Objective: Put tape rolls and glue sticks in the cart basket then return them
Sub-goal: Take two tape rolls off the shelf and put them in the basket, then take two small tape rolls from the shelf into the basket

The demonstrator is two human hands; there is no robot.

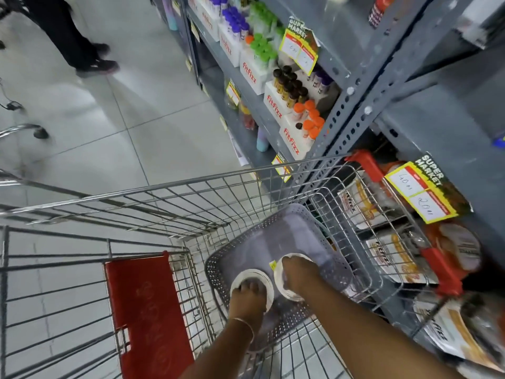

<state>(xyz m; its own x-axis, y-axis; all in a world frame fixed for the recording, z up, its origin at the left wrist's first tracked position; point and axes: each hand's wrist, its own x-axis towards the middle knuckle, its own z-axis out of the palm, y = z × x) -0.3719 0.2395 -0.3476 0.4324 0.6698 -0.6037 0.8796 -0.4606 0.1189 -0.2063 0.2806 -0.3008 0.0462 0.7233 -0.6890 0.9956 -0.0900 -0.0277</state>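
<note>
Floor grey tile, supermarket aisle, grey metal shelving at right stocked with boxed tubes. Wire cart holds a perforated grey basket; inside it, left hand grips one white tape roll. Right hand grips the second roll beside it.
</note>
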